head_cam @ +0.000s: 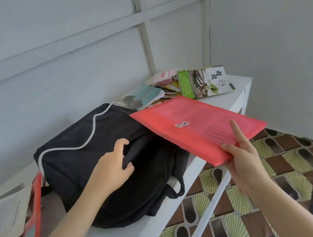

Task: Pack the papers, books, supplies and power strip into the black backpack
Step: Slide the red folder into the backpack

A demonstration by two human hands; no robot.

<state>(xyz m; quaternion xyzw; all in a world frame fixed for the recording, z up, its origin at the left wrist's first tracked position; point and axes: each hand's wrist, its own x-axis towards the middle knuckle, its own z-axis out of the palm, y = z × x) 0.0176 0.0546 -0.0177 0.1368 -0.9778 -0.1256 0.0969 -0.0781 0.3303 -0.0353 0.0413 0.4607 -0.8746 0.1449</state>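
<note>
Both forearms enter from 6 o'clock. Left hand (pixel 113 164): grip clenched on a fold of black fabric at the backpack's open edge. Right hand (pixel 239 156): grip grasping the near corner of a red string-tie envelope (pixel 198 126), thumb on top, index finger extended along its face.

Envelope held in the air, nearly flat, long axis running from 4 o'clock to 10 o'clock; far end lies over the backpack's 2 o'clock side, near end hangs past the bench edge.

Black backpack (pixel 98 168) lies flat on the white bench (pixel 148 230), long axis roughly 11 to 5 o'clock, carry handle toward 5 o'clock. White cord (pixel 91 137) runs across its top.

At 1 o'clock on the bench: a green-and-white book (pixel 205 82), a teal-covered book (pixel 141 96), a pink packet (pixel 163 76), small loose items between them. At 8 o'clock: papers and a red-edged item (pixel 33 215), blurred.

Room: pale walls with white battens, meeting in a corner at 1 o'clock; patterned tile floor (pixel 284 180) at 4 o'clock.
</note>
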